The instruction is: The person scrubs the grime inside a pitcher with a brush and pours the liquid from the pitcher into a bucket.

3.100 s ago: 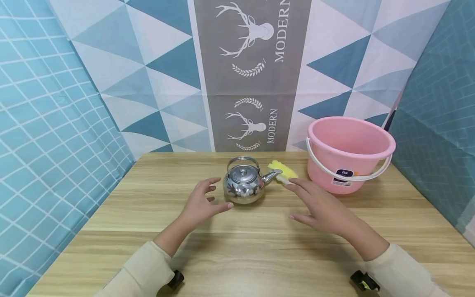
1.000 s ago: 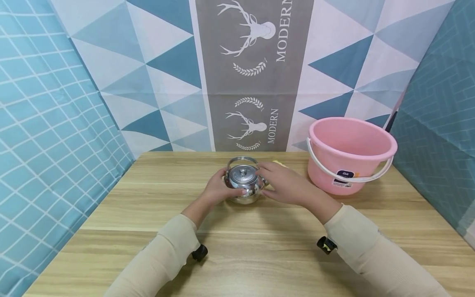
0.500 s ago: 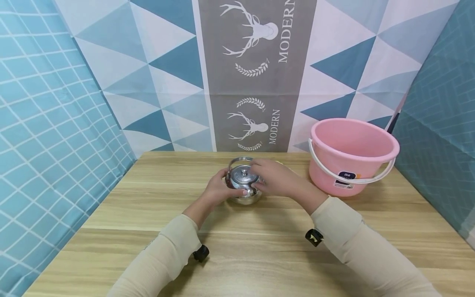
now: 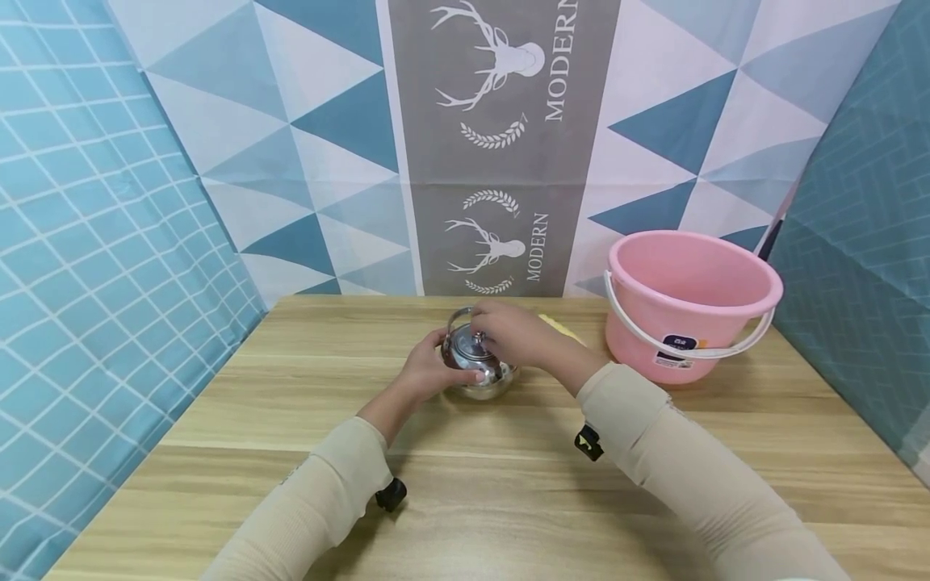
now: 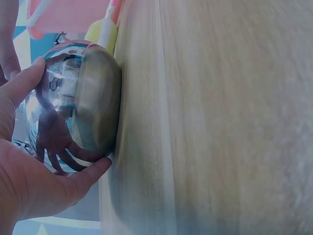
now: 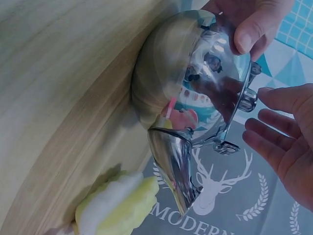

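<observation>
A small shiny metal kettle [image 4: 481, 392] stands upright on the wooden table. My left hand [image 4: 424, 371] holds its round body from the left side, thumb across the front, as the left wrist view also shows. Over the lid [image 4: 463, 345] hovers my right hand [image 4: 517, 334], fingers bent down around the knob. In the right wrist view the thumb and fingertips come close to the lid knob [image 6: 248, 100], with a small gap still visible. The spout [image 6: 173, 161] points right, mostly hidden by my right hand in the head view.
Behind the spout lies a yellow-and-white sponge-like thing [image 6: 117, 203], partly covered in the head view. A pink bucket [image 4: 686, 327] with a white handle stands at the table's back right. Patterned cloths hang at the back and both sides.
Both hands have come in to the kettle; the left has taken hold of its body. My right hand has moved left, from beside the spout to over the lid knob. The kettle stays put.
</observation>
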